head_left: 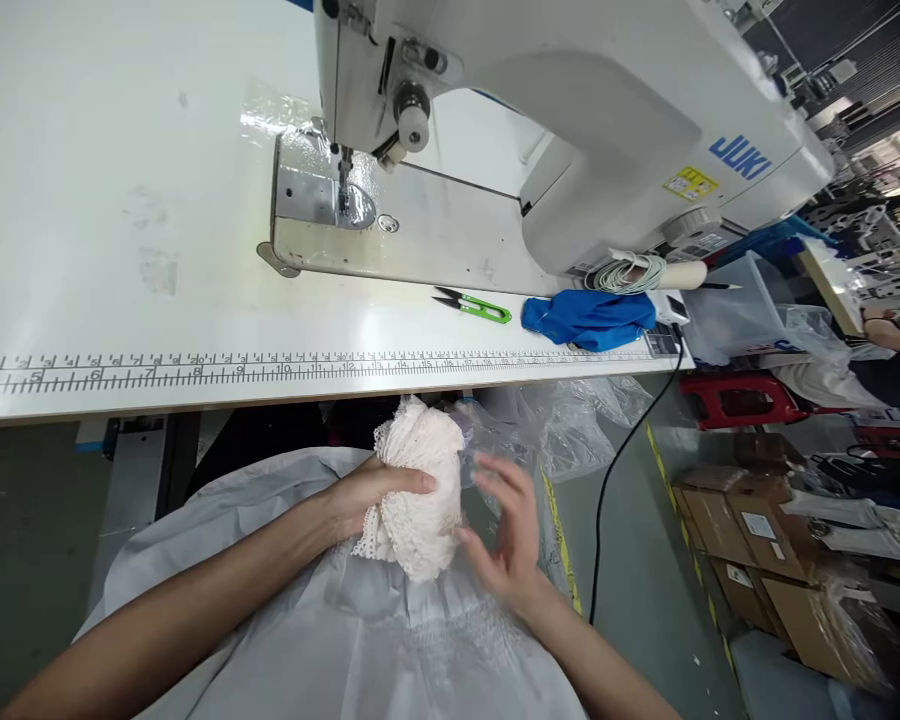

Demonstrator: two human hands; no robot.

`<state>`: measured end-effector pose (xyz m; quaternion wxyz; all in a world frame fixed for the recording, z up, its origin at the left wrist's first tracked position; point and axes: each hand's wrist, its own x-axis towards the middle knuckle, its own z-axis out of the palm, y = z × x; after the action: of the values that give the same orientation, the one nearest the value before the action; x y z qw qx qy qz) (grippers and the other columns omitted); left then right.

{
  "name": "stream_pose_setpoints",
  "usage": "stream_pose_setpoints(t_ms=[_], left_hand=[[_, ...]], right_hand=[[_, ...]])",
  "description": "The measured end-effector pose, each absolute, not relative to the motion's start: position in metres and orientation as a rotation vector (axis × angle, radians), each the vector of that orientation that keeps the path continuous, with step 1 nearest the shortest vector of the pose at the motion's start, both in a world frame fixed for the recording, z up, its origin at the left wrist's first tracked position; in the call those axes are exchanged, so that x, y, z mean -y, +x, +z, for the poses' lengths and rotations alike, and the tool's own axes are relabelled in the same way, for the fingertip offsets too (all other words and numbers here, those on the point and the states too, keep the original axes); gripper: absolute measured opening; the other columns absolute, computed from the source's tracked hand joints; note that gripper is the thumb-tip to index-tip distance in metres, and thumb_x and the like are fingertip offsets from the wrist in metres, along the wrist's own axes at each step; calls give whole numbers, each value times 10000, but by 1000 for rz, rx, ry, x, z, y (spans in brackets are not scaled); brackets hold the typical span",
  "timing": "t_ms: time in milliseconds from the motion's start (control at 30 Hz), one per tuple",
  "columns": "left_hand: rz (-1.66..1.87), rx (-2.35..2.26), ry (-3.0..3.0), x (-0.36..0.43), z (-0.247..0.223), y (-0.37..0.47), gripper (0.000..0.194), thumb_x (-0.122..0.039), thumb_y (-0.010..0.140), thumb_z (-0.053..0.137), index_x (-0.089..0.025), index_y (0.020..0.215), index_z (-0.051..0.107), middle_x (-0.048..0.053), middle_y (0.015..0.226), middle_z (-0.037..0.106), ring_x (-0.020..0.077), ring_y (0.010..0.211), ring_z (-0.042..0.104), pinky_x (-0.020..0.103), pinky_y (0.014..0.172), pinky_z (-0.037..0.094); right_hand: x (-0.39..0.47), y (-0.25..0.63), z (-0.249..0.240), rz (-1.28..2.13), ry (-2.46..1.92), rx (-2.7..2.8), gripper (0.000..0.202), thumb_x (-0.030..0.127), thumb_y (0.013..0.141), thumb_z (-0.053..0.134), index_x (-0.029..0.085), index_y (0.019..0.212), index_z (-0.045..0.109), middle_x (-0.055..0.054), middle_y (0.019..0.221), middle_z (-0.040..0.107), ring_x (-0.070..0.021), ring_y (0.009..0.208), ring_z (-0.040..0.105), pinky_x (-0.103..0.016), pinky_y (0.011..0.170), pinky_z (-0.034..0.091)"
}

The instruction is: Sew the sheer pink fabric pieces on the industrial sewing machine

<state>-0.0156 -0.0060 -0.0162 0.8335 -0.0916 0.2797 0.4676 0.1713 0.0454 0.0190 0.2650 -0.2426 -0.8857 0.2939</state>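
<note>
Left hand (379, 492) nearest, clasping bundle of cream lace (424, 490), thumb across its front. Right hand (506, 530) just beside bundle, fingers spread and partly curled, thumb close to lace edge; contact cannot be told. Lace between hands, above grey-white garment (345, 620). Beyond hands: counter (120, 300) with printed ruler, green-handled snips (484, 309), blue cloth (592, 318) right of snips. Farther, white sewing machine (607, 120) on counter.
</note>
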Motion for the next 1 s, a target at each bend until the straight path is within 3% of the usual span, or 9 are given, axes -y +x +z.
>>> stream_pose_setpoints(t_ms=[133, 267, 333, 400, 467, 567, 667, 767, 1000], left_hand=[[869, -620, 5, 6, -4, -16, 340, -48, 618, 805, -87, 947, 732, 124, 847, 749, 257, 756, 705, 318, 673, 560], [746, -672, 204, 5, 1, -16, 346, 4, 600, 773, -135, 915, 739, 76, 857, 745, 227, 794, 693, 265, 674, 536], [688, -688, 252, 3, 0, -18, 331, 0, 589, 764, -144, 886, 738, 71, 856, 739, 233, 810, 688, 278, 692, 536], [666, -702, 279, 1, -1, -20, 331, -8, 572, 763, -152, 869, 736, 67, 855, 735, 238, 818, 684, 287, 699, 533], [652, -694, 290, -1, -2, -21, 361, -21, 561, 765, -164, 891, 735, 66, 878, 734, 250, 837, 683, 302, 708, 532], [647, -682, 325, -4, -3, -19, 416, -15, 535, 763, -187, 912, 728, 53, 916, 734, 254, 891, 675, 292, 723, 525], [629, -708, 373, -7, -3, -17, 424, -9, 498, 761, -180, 885, 721, 32, 855, 725, 239, 869, 669, 264, 701, 510], [619, -724, 390, -10, -1, -19, 494, -71, 524, 769, -178, 1002, 709, 34, 886, 724, 260, 909, 669, 298, 755, 516], [655, -607, 438, -4, -1, -17, 623, -264, 486, 853, -255, 1090, 702, 35, 988, 730, 331, 1068, 632, 388, 894, 494]], right_hand=[[-66, 150, 20, 1225, -735, 2388, 561, 426, 952, 503, 317, 1481, 351, -63, 1588, 278, -293, 1444, 294, -541, 1146, 306], [-98, 128, 24, 1727, -975, 2063, 404, 509, 892, 590, 268, 1207, 666, -74, 1217, 683, -278, 1158, 624, -480, 1009, 481], [-110, 129, 27, 1797, -1103, 1873, 434, 572, 926, 492, 235, 1073, 723, -79, 1020, 745, -260, 990, 700, -469, 919, 536], [-115, 137, 30, 1856, -1077, 1811, 534, 647, 902, 471, 226, 1150, 687, -98, 1099, 725, -268, 1059, 677, -487, 963, 507], [-112, 146, 34, 2010, -952, 1881, 703, 647, 759, 678, 246, 1326, 570, -109, 1309, 627, -290, 1223, 582, -499, 1045, 440], [-97, 152, 36, 2082, -828, 2048, 951, 445, 576, 886, 267, 1411, 469, -113, 1426, 525, -296, 1292, 517, -477, 1073, 412], [-79, 150, 31, 1989, -880, 1969, 605, 329, 627, 858, 228, 1175, 620, -96, 1209, 667, -270, 1141, 620, -430, 993, 477], [-71, 144, 27, 1777, -973, 1821, 324, 309, 677, 800, 223, 936, 625, -47, 952, 694, -224, 918, 665, -377, 857, 526], [-80, 137, 45, 1749, -837, 1785, 321, 365, 611, 816, 215, 786, 592, -26, 844, 636, -182, 776, 599, -332, 747, 508]])
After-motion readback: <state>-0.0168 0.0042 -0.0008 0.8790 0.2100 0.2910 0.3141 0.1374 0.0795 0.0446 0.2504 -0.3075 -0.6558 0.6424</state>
